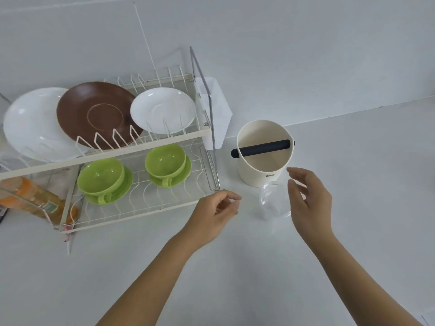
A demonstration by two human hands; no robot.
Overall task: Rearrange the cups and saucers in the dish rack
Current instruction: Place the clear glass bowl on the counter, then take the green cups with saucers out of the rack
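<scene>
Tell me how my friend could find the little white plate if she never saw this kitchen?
Find the two-level dish rack against the wall and look at its top shelf. Three plates lean there in a row: a large white plate, a brown plate, then the small white saucer. It is the smallest, at the right end, directly above the right-hand green cup.

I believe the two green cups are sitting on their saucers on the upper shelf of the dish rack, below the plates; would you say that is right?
Not quite. The head view shows both green cups, one and the other, on their green saucers on the lower shelf of the dish rack, not the upper one. They do sit below the plates, which stand on the upper shelf.
</scene>
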